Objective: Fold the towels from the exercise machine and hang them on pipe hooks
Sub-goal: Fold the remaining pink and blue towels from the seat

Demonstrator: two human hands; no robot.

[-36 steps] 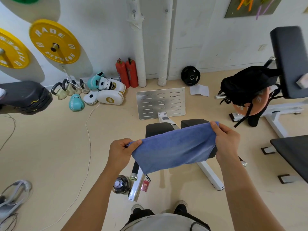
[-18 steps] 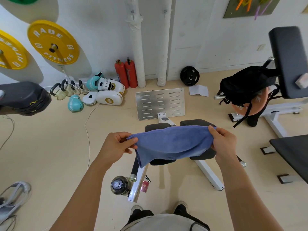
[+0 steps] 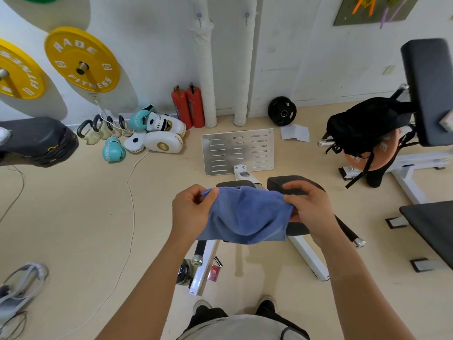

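A blue towel (image 3: 245, 217) hangs slack in the air between both hands, sagging in the middle. My left hand (image 3: 190, 209) pinches its left top corner with thumb and fingers. My right hand (image 3: 310, 207) grips the right edge, fingers curled over the cloth. Below the towel stands the exercise machine (image 3: 297, 185) with black pads, white legs and a slotted metal footplate (image 3: 237, 150). Two white wrapped pipes (image 3: 206, 62) run up the back wall, each with a small hook (image 3: 199, 15) near the top.
Two red extinguishers (image 3: 188, 106), boxing gloves and pads (image 3: 157, 133) and kettlebells (image 3: 98, 128) lie along the wall. A black backpack (image 3: 367, 126) sits on a machine at right. A white cord (image 3: 130, 192) crosses the floor; a black bench pad (image 3: 36, 141) juts in at left.
My hands have come closer together, so the stretched towel now sags and bunches between them. The right hand has shifted left and changed its hold on the edge.
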